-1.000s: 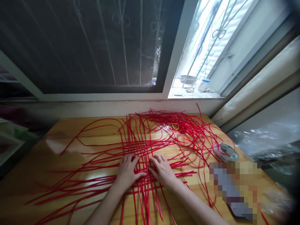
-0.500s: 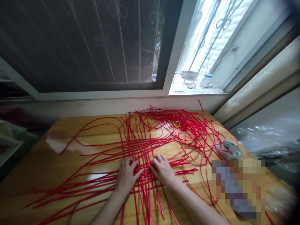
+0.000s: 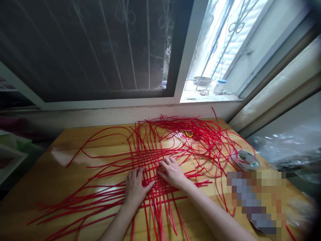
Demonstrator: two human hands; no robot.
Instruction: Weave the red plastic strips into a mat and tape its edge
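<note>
Thin red plastic strands cross over and under one another in a woven grid [image 3: 147,157] on the wooden table, with long loose ends running out to the left, right and front. My left hand [image 3: 136,185] lies flat on the left side of the weave, its fingers stretched and its thumb spread towards the middle. On the right side, my right hand [image 3: 172,172] has its fingers curled down with thumb and forefinger at the strands; the fingertips partly hide what they grip. Both hands cover part of the crossings.
A tangled heap of loose red strands [image 3: 200,129] lies at the back right, with a yellow-handled item [image 3: 189,134] among them. A roll of tape [image 3: 254,164] sits near the right edge, beside a pixelated patch [image 3: 255,201]. Behind the table [image 3: 75,140] stands a barred window.
My right hand has shifted slightly up and back along the weave. My left hand stays in place, with its fingers lying flatter and its thumb apart.
</note>
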